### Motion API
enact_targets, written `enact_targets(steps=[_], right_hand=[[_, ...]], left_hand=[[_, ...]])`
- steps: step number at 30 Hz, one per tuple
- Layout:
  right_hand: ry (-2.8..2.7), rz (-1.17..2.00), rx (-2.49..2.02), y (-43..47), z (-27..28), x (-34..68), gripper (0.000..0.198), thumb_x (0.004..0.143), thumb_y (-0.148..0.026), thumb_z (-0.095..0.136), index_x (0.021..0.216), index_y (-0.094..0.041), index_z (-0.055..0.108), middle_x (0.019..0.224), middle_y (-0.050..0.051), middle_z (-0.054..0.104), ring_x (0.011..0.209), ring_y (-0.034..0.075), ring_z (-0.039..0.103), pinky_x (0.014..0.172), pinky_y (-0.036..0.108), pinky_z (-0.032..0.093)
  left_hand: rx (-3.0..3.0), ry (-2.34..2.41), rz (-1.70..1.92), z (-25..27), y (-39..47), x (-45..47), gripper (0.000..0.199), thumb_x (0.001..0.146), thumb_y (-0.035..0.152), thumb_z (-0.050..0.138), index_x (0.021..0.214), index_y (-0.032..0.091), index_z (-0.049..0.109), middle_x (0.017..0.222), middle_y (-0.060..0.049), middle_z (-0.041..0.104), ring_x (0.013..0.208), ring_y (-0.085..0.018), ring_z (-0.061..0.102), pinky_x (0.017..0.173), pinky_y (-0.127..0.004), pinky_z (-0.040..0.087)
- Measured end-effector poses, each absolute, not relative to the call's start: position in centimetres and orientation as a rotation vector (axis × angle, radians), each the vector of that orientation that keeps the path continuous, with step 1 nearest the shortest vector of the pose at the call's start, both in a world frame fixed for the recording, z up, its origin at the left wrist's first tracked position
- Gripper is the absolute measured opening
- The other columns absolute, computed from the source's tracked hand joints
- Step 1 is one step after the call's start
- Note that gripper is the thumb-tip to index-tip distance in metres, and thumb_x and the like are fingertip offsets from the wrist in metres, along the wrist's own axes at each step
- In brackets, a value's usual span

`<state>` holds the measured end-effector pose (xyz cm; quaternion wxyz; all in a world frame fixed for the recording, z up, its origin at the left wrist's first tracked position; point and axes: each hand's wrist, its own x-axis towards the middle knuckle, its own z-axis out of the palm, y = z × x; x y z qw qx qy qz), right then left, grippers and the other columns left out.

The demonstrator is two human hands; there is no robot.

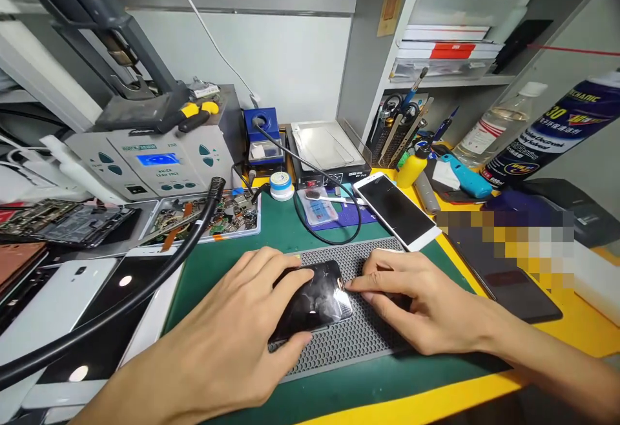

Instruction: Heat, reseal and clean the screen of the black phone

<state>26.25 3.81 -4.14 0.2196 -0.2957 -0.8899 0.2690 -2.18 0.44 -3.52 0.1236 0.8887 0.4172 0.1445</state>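
Note:
A black smartphone lies with its glossy, smudged face up on a grey perforated pad. My left hand is closed over its left part, with fingers across the top and the thumb along the near edge. At the phone's right end, beside a small shiny oval part, is the index fingertip of my right hand. The thumb of that hand is close under the index finger and its other fingers are curled. Whatever may be between those fingertips is hidden.
A white phone lies behind my right hand, a dark phone farther right. A black hose crosses the left side in front of a rework station. A thin black cable loops behind the pad. Bottles and tools stand back right.

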Motion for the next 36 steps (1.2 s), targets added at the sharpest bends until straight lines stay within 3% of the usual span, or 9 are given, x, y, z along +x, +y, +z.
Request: enact_targets(steps=[10,16,22,28,36], right_hand=[[-2.498,0.692,-0.8,3.8,-4.2,26.3,0.032,0.092,-0.01,0.053,0.116,-0.018,0.072,0.083,0.006,0.062,0.07,0.016,0.057,0.063,0.029,0.043],[-2.525,0.679,-0.803,3.9,-4.1,26.3,0.033,0.091,-0.01,0.052,0.116,-0.018,0.071,0.084,0.006,0.061,0.069,0.016,0.055,0.061,0.029,0.041],[-2.54,0.674,-0.822,3.8,-4.1,26.4,0.034,0.093,-0.011,0.052,0.12,-0.02,0.07,0.086,0.006,0.061,0.07,0.016,0.054,0.061,0.03,0.039],[-2.546,0.668,-0.835,3.9,-4.1,26.5,0.034,0.093,-0.01,0.051,0.12,-0.019,0.069,0.086,0.006,0.059,0.07,0.016,0.053,0.061,0.029,0.037],[-2.532,0.709,-0.859,4.0,-4.2,26.4,0.034,0.094,-0.01,0.05,0.12,-0.019,0.07,0.086,0.006,0.059,0.071,0.016,0.054,0.062,0.03,0.038]], left_hand=[[2.653,1.251,0.473,-3.9,0.3,-1.6,0.056,0.078,0.03,0.07,0.132,0.029,0.055,0.126,-0.008,0.064,0.113,-0.032,0.058,0.094,-0.049,0.054],[2.727,1.177,0.515,-3.5,0.3,-0.7,0.048,0.073,0.025,0.067,0.121,0.029,0.064,0.126,-0.011,0.066,0.113,-0.036,0.059,0.095,-0.055,0.054],[2.791,1.134,0.448,-3.6,0.2,0.1,0.053,0.07,0.025,0.067,0.122,0.029,0.066,0.13,-0.014,0.064,0.122,-0.04,0.056,0.106,-0.063,0.045],[2.658,1.245,0.35,-3.1,0.1,0.7,0.046,0.08,0.024,0.062,0.125,0.033,0.064,0.132,-0.007,0.061,0.129,-0.03,0.052,0.116,-0.059,0.036],[2.661,1.251,0.33,-3.1,0.1,1.0,0.049,0.078,0.024,0.062,0.126,0.035,0.063,0.131,-0.006,0.061,0.129,-0.029,0.051,0.117,-0.059,0.035]])
